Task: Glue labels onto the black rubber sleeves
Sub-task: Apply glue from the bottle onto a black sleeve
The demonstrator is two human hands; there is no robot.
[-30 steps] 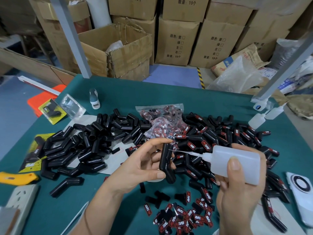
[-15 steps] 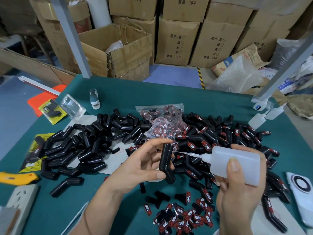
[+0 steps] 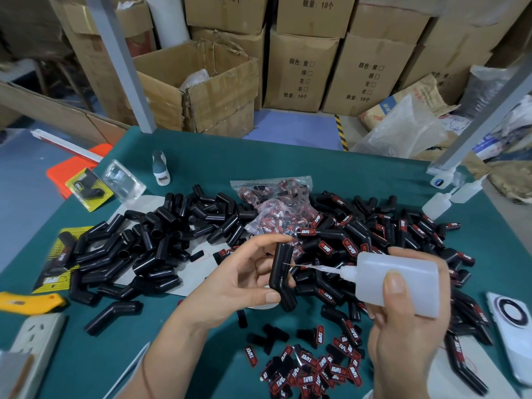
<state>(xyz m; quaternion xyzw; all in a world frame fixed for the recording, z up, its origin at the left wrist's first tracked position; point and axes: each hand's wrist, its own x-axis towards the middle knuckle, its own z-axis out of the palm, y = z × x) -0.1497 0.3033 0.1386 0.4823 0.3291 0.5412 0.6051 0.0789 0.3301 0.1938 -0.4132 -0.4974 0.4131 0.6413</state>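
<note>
The left hand (image 3: 230, 286) pinched a bent black rubber sleeve (image 3: 281, 276) upright above the green table (image 3: 288, 156). The right hand (image 3: 408, 326) gripped a translucent white plastic glue bottle (image 3: 397, 283), its needle tip touching the sleeve. Loose red-and-black labels (image 3: 311, 372) lay on the table's near edge.

Small factory or warehouse packing area, not a home. Stacked cardboard cartons (image 3: 299, 67) printed with quantity and colour checkboxes line the back wall; one open carton (image 3: 198, 90) sits on the floor. Green work table (image 3: 288, 168) is heaped with bulk black rubber sleeves (image 3: 149, 249), loose labels (image 3: 311, 372) (red and black, reading TAPER), and spare glue bottles (image 3: 436, 204). Yellow-black hazard tape (image 3: 341, 133) marks the floor.
</note>
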